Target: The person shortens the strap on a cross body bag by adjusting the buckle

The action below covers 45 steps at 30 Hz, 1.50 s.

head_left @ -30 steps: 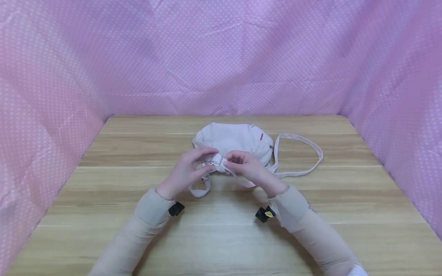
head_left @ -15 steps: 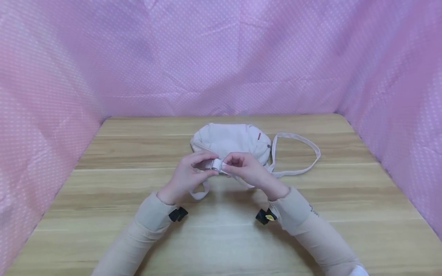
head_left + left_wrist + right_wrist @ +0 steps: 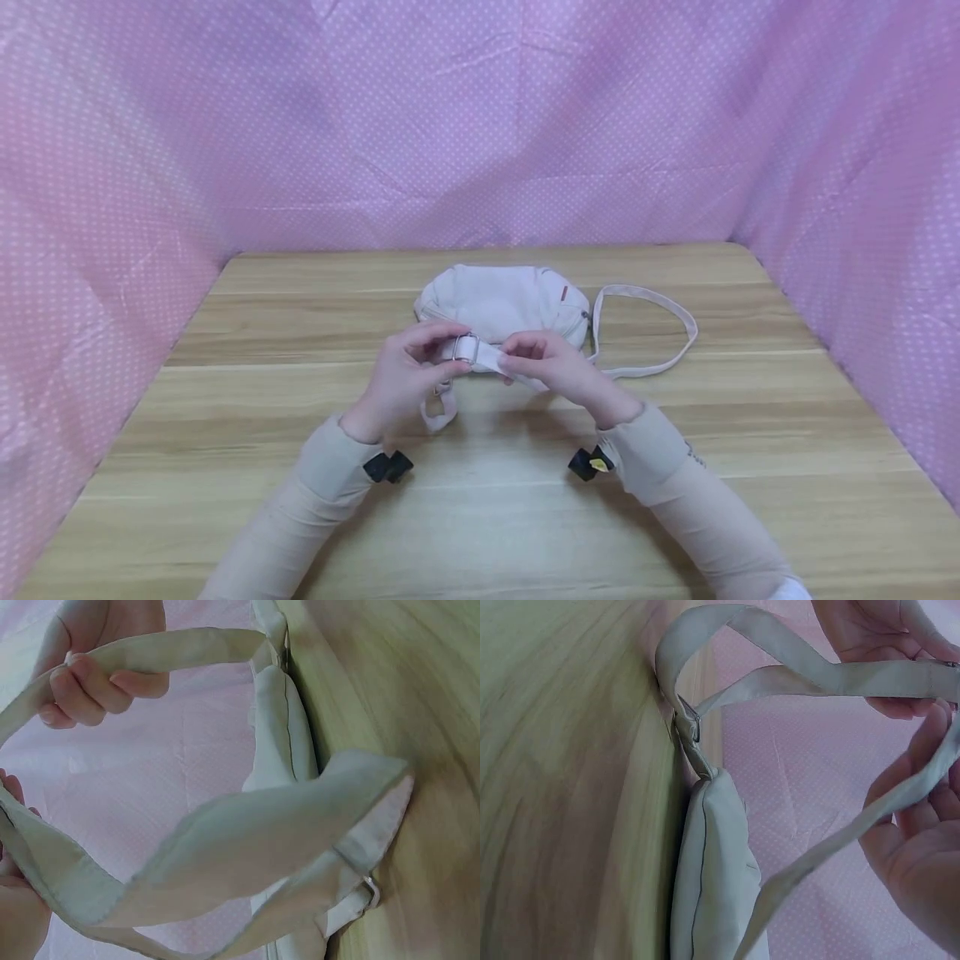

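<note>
A white zippered bag (image 3: 495, 300) with a small red tag lies on the table, its strap raised in front of it. My left hand (image 3: 399, 373) holds the metal slider buckle (image 3: 466, 348) between thumb and fingers, top and bottom. Just right of the buckle, my right hand (image 3: 551, 367) pinches the flat strap (image 3: 489, 358). In the left wrist view, a loop of strap (image 3: 225, 847) hangs slack near the camera. The right wrist view has the strap (image 3: 885, 679) running from the bag's end up to the left hand.
A second stretch of strap (image 3: 660, 300) lies in a loop on the wooden table (image 3: 480, 517), right of the bag. Pink dotted cloth (image 3: 480, 125) hangs behind the table and at both sides.
My right hand has drawn away to the right, and more flat strap shows between it and the buckle. The left hand keeps its hold, with the buckle shifted slightly left.
</note>
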Tool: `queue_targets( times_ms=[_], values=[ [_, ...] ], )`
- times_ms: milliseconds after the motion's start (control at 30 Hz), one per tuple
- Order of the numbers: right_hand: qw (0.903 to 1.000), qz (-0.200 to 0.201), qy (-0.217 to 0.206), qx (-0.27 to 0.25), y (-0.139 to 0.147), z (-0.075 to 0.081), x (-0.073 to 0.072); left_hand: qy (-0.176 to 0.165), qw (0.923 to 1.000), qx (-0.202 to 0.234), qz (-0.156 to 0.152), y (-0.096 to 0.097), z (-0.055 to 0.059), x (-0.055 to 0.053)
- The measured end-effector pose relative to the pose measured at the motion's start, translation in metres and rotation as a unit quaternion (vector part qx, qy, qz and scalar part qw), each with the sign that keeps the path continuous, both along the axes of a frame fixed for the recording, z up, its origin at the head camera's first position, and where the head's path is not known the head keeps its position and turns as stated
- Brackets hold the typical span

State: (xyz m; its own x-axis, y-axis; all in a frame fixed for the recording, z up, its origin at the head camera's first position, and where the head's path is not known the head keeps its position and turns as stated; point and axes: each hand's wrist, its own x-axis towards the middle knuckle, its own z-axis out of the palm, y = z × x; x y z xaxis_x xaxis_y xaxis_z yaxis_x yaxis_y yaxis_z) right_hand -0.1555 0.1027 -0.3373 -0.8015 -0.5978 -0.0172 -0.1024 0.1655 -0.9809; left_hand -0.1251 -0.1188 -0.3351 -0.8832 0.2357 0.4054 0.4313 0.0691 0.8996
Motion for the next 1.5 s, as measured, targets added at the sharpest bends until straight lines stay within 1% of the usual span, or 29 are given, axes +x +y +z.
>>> queue_targets(
  times_ms=[167,367,467,633,667,800,900,1033,1100,1333,1500],
  values=[
    [0.9996,-0.017,0.02,-0.004,0.0,0.002,0.002,0.006,0.9999,-0.001,-0.011,0.001,0.0,0.0],
    [0.9994,-0.021,0.027,-0.004,-0.007,0.009,0.006,0.021,0.9995,-0.001,-0.025,0.001,-0.002,-0.001],
    [0.9991,-0.017,0.039,-0.006,-0.011,0.011,0.006,0.028,0.9989,0.002,-0.037,0.0,-0.002,-0.001],
    [0.9991,-0.007,0.041,-0.014,-0.016,0.012,0.004,0.024,0.998,0.0,-0.058,0.0,0.0,0.001],
    [0.9991,-0.005,0.038,-0.016,-0.016,0.012,0.004,0.023,0.998,0.001,-0.059,0.0,0.0,0.002],
    [0.9993,-0.008,0.024,-0.026,-0.014,0.012,0.004,0.021,0.999,0.006,-0.039,0.0,0.0,0.002],
    [0.9994,-0.012,0.015,-0.03,-0.014,0.014,0.005,0.025,0.999,0.01,-0.036,-0.001,0.0,0.001],
    [0.9994,-0.012,0.016,-0.03,-0.016,0.016,0.006,0.037,0.9981,0.009,-0.048,-0.001,-0.001,0.001],
    [0.9993,-0.012,0.015,-0.033,-0.017,0.016,0.006,0.041,0.9979,0.009,-0.049,-0.001,-0.001,0.001],
    [0.9991,-0.014,0.015,-0.037,-0.019,0.017,0.008,0.042,0.9967,0.007,-0.069,0.001,-0.004,0.002],
    [0.9995,0.001,0.018,-0.024,-0.013,0.015,0.007,0.047,0.9964,0.022,-0.067,-0.001,-0.004,0.003]
  ],
)
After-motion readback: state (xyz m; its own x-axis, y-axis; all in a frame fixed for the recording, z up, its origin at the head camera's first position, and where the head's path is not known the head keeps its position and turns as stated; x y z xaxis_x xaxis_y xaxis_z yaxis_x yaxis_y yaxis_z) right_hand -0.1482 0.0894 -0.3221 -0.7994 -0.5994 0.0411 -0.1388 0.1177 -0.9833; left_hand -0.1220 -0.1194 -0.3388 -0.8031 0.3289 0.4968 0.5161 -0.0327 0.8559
